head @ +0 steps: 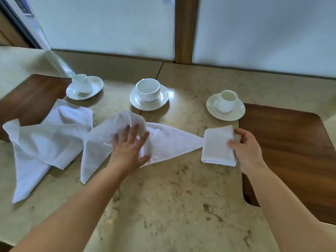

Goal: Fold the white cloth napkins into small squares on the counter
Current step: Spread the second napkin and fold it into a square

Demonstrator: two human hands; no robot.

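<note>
A small folded white napkin square (216,146) lies on the beige marble counter (172,197) right of centre. My right hand (245,150) grips its right edge, thumb on top and fingers behind. A loose, rumpled white napkin (169,142) stretches across the middle, one pointed corner touching the folded square. My left hand (131,148) rests flat on this napkin with fingers spread. Another unfolded white napkin (45,142) sprawls at the left, partly over a wooden inlay.
White cups on saucers stand along the back: one tipped at the left (84,87), one in the centre (149,94), one at the right (226,104). Dark wooden inlays sit at the left (31,99) and right (287,151). Frosted glass panels rise behind.
</note>
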